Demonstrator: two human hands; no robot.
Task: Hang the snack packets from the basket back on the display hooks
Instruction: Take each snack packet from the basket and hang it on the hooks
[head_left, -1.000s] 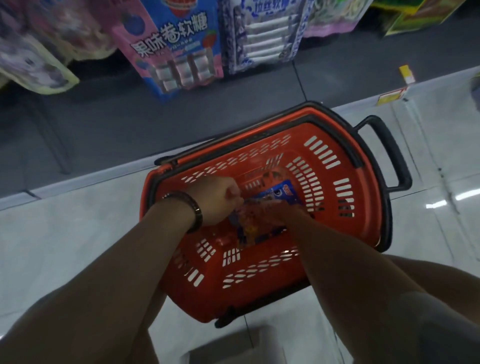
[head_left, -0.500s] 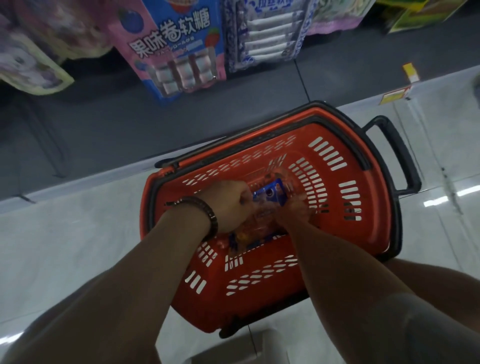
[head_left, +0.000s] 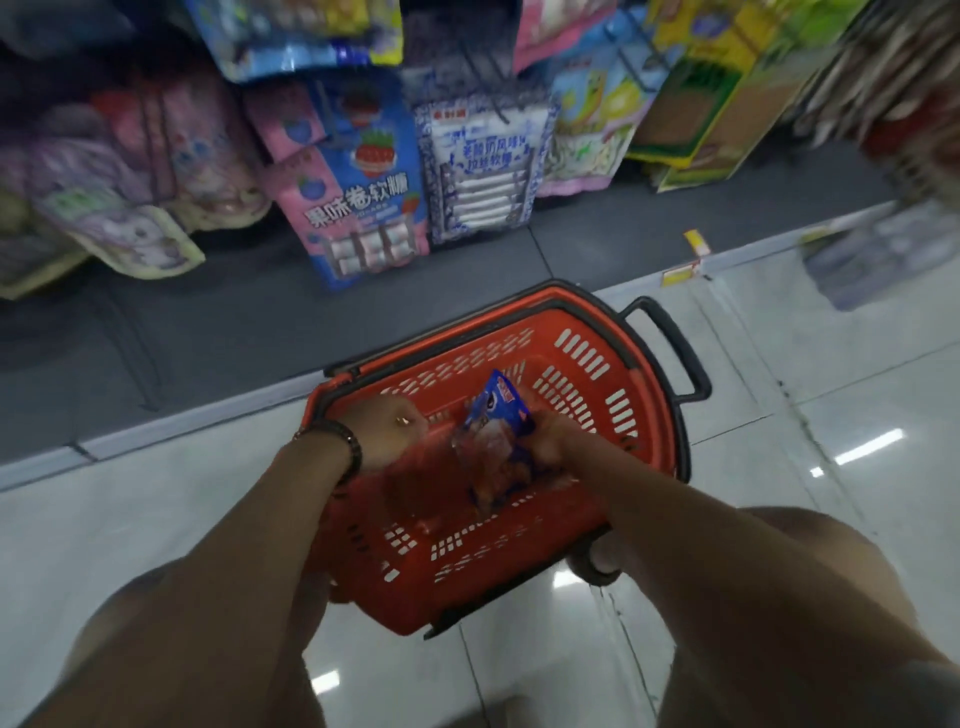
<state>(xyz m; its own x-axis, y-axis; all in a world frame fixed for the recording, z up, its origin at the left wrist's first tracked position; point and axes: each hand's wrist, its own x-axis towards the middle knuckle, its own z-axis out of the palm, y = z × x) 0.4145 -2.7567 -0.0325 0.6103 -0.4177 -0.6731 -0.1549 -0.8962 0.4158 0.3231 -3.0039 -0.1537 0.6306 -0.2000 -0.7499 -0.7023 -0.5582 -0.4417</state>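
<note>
An orange shopping basket (head_left: 582, 340) with black handles stands on the floor below me. My right hand (head_left: 553, 441) grips a blue snack packet (head_left: 501, 413) by its right side and holds it tilted upright above the basket's floor. More packets under it are blurred. My left hand (head_left: 387, 431), with a dark bracelet on the wrist, hovers over the basket's left part with curled fingers, apart from the packet, and nothing shows in it. Display packets hang in rows above, among them a blue and pink one (head_left: 363, 208) and a blue and white one (head_left: 483, 176).
A dark grey shelf base (head_left: 208, 322) runs behind the basket, with yellow price tags (head_left: 693, 254) at its right end. Glossy white floor tiles (head_left: 831, 395) surround the basket. My knees show at the bottom left and right.
My right hand has lifted the blue packet up out of the pile. My left hand has let go and drawn left. The camera has tilted up and more of the display shows.
</note>
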